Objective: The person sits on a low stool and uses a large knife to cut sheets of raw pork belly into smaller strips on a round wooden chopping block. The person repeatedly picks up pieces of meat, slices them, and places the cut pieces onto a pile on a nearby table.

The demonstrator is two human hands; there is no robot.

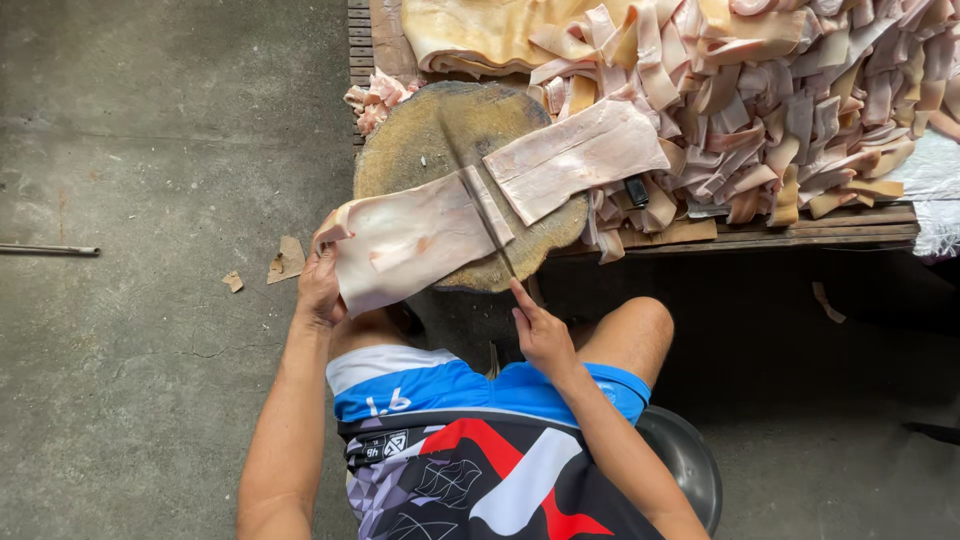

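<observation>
Two hands [320,285] slice skin sheet [405,240] with knife [492,225].

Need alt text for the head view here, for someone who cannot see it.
Seen from above, a seated person's left hand grips a pale pink sheet of skin on a round wooden block, while the right hand holds a knife slicing it. A heap of cut strips fills the wooden pallet beyond.

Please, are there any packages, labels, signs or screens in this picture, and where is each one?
No package, sign or screen shows.
Small label patch: on the person's shorts, left side, dark rectangle with white marks.
White print: on the blue band above it.
</observation>
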